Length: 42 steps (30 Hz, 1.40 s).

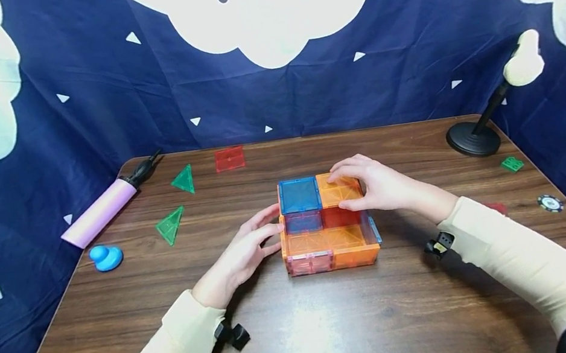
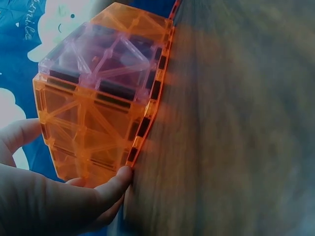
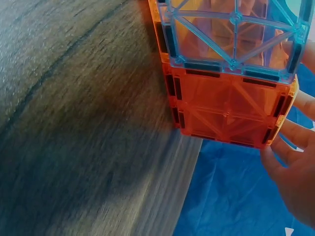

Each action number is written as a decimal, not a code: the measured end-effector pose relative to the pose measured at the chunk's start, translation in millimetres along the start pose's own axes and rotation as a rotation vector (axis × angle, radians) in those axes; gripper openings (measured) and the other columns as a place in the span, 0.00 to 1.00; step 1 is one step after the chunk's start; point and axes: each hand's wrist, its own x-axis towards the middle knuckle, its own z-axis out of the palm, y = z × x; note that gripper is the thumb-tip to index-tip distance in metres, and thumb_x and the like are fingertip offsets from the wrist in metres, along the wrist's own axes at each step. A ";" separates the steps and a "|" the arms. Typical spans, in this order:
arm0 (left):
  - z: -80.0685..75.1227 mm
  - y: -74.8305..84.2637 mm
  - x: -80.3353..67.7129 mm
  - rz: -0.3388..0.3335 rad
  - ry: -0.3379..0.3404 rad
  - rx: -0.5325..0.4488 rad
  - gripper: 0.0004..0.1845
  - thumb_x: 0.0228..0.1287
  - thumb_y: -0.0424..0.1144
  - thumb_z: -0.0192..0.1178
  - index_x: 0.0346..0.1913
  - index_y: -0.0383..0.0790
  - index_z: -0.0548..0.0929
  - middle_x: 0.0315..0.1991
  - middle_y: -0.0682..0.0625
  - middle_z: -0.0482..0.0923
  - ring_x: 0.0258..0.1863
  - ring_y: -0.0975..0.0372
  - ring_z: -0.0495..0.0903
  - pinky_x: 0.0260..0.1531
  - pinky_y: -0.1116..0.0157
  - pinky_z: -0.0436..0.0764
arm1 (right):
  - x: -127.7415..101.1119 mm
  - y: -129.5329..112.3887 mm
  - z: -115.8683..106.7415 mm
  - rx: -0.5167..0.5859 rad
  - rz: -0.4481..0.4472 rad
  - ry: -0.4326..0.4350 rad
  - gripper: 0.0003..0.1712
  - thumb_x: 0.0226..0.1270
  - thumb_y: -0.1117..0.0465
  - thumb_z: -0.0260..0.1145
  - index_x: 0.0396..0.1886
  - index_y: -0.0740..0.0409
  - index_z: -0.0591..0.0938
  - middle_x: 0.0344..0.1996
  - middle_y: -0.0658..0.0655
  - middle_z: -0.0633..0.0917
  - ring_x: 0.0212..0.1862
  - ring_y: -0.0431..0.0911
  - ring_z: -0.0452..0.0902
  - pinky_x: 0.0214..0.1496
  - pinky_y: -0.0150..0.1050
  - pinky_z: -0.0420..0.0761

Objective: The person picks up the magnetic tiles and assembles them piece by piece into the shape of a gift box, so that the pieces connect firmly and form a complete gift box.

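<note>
Right grip (image 1: 377, 183): curled over the orange top tile (image 1: 340, 190), looks clamped on it. Left grip (image 1: 244, 249): fingers apart, touching the left wall of the one tile box (image 1: 357, 257), which sits between both grips on the counter (image 1: 406, 304). Reads as part-built: rear half roofed by two tiles, orange plus blue tile (image 1: 299, 196); front half uncovered. Loose beyond left grip: two green triangles (image 1: 171, 225), one red square (image 1: 229, 159), unused.

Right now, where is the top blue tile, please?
In the head view, the top blue tile sits atop the box, back left, beside an orange tile.
</note>
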 end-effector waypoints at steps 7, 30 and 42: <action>-3.2 8.9 11.6 0.033 0.003 0.038 0.33 0.75 0.36 0.55 0.78 0.36 0.58 0.73 0.38 0.63 0.72 0.48 0.63 0.71 0.49 0.63 | -5.8 3.5 -4.5 0.026 0.034 -0.004 0.29 0.62 0.54 0.77 0.61 0.56 0.82 0.65 0.61 0.78 0.67 0.57 0.69 0.69 0.58 0.67; -6.5 15.9 31.5 0.002 -0.018 0.123 0.37 0.75 0.41 0.56 0.81 0.46 0.55 0.76 0.44 0.59 0.72 0.51 0.60 0.72 0.45 0.59 | -198.8 73.5 -60.5 -0.116 0.493 0.116 0.29 0.60 0.65 0.78 0.60 0.65 0.80 0.56 0.70 0.82 0.59 0.66 0.76 0.57 0.58 0.74; -6.2 14.5 32.5 0.004 -0.025 0.126 0.37 0.76 0.41 0.55 0.82 0.44 0.54 0.78 0.44 0.57 0.73 0.51 0.59 0.72 0.45 0.59 | -187.3 82.1 -50.7 -0.132 0.538 0.052 0.29 0.62 0.67 0.75 0.61 0.69 0.77 0.58 0.74 0.78 0.62 0.69 0.70 0.63 0.68 0.66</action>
